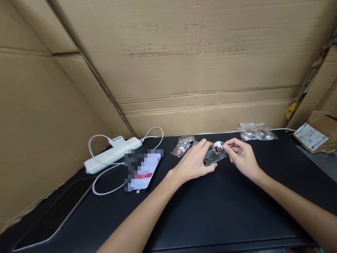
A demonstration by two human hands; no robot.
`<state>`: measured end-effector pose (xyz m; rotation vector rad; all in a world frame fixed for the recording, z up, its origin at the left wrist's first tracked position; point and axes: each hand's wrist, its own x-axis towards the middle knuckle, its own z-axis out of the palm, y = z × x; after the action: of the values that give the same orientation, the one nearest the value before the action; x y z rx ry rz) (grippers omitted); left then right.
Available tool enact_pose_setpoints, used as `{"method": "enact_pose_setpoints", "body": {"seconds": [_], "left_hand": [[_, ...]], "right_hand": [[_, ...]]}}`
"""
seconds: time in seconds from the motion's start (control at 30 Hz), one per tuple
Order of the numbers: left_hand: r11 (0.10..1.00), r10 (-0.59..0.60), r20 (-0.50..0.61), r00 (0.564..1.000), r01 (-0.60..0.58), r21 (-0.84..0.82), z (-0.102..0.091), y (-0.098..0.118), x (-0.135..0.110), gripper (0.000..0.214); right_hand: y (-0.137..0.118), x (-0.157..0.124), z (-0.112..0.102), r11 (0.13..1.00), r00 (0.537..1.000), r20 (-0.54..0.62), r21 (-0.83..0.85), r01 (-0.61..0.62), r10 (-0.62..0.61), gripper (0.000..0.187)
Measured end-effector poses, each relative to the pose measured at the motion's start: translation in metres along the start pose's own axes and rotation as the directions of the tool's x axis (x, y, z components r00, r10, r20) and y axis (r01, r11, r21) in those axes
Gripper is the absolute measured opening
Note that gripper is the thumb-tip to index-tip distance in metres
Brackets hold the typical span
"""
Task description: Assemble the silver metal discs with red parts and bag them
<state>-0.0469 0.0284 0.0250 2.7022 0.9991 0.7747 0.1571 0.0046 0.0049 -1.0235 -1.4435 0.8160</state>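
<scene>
Between the thumb and fingers of my right hand (240, 156) is the edge of a shiny round metal disc (218, 147) with a red mark in its middle. The disc is tilted toward me, above a clear plastic bag (214, 159) lying on the black table. My left hand (196, 160) is beside the bag, its thumb stretched away from the bent fingers; some fingertips are hidden. Just behind my left hand lies another clear bag (183, 146) with a red-marked shiny piece inside.
Further right, clear bags hold several shiny discs (254, 133). On the left are a phone (144, 172) with a lit screen, a white power strip (113, 154) and looping white cables. Cardboard walls (197, 70) enclose the table (223, 211). A torn, labelled cardboard box (316, 133) sits at the right.
</scene>
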Motion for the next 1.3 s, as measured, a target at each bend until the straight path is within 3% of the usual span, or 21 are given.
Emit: {"method": "enact_pose_setpoints", "body": {"seconds": [0.17,0.43,0.53,0.6,0.67,0.77,0.83,0.9,1.1,1.3], "left_hand": [[0.999,0.005,-0.047,0.999,-0.007,-0.043,0.003,0.002,0.0,0.045],[0.999,0.014,-0.075,0.997,-0.017,-0.034,0.006,0.006,-0.001,0.053],[0.994,0.001,-0.079,0.997,-0.01,-0.111,0.006,0.009,-0.001,0.061],[0.973,-0.056,-0.102,0.993,0.031,-0.229,0.006,0.01,0.001,0.055],[0.902,-0.16,-0.114,0.98,0.099,-0.421,0.008,0.008,0.002,0.045],[0.654,-0.306,-0.011,0.952,0.201,-0.73,0.013,0.003,0.005,0.041],[0.502,-0.34,0.091,0.936,0.263,-0.824,0.014,0.0,0.006,0.04],[0.449,-0.325,0.171,0.93,0.311,-0.838,0.012,-0.001,0.006,0.034],[0.454,-0.25,0.277,0.928,0.365,-0.813,0.009,0.001,0.004,0.027],[0.5,-0.264,0.135,0.955,0.255,-0.827,0.015,0.006,0.004,0.031]], "right_hand": [[0.003,-0.001,0.002,1.0,0.999,0.037,-0.025,-0.015,0.016,0.026],[-0.001,-0.003,0.007,0.993,0.994,0.076,0.076,-0.086,0.08,0.025],[-0.002,-0.003,0.007,0.986,0.99,0.069,0.107,-0.129,0.122,0.026],[-0.002,-0.002,0.006,0.982,0.989,0.048,0.117,-0.146,0.141,0.026],[-0.002,-0.001,0.005,0.982,0.988,0.02,0.116,-0.152,0.15,0.025],[-0.004,0.0,0.003,0.986,0.99,-0.018,0.092,-0.136,0.138,0.023],[-0.005,0.0,0.002,0.99,0.993,-0.03,0.075,-0.116,0.118,0.021],[-0.006,0.001,0.001,0.994,0.995,-0.022,0.066,-0.092,0.094,0.021],[-0.003,0.002,-0.002,0.999,0.996,0.086,-0.032,-0.001,0.004,0.019],[-0.004,0.0,-0.004,0.976,0.99,0.132,-0.207,0.071,-0.044,0.018]]}}
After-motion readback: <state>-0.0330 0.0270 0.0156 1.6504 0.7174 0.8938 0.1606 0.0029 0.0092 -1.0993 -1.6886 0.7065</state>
